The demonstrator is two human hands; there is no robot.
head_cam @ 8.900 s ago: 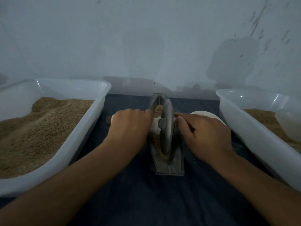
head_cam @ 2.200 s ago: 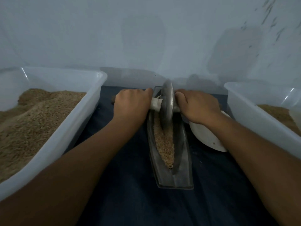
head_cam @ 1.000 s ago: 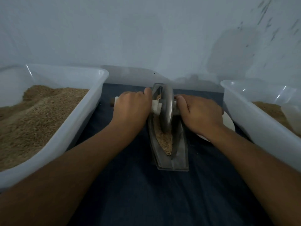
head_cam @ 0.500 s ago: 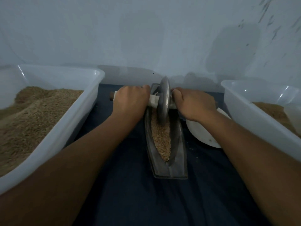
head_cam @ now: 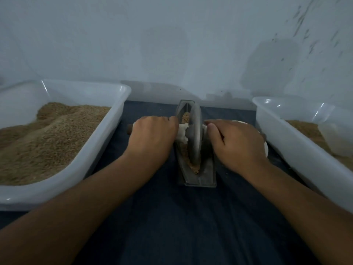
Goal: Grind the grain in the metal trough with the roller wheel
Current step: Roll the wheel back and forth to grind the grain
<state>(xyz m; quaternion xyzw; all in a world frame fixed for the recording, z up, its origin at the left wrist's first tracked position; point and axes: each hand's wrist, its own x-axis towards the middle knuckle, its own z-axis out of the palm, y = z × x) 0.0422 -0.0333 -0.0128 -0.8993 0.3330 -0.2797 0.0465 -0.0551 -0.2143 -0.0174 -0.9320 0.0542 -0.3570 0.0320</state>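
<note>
Here, the left hand (head_cam: 152,139) and right hand (head_cam: 236,144) each curl tight round the axle handle either side of the upright metal roller wheel (head_cam: 195,134), standing in the narrow grey trough (head_cam: 206,175) on gritty brown grain (head_cam: 185,118); white plastic tubs (head_cam: 107,142) crowd both flanks, dark cloth (head_cam: 181,217) open nearer the person

a pale wall (head_cam: 172,44), scuffed with dark marks at upper right, is dimly lit; a dark blue cloth (head_cam: 181,226) is spread below.
</note>
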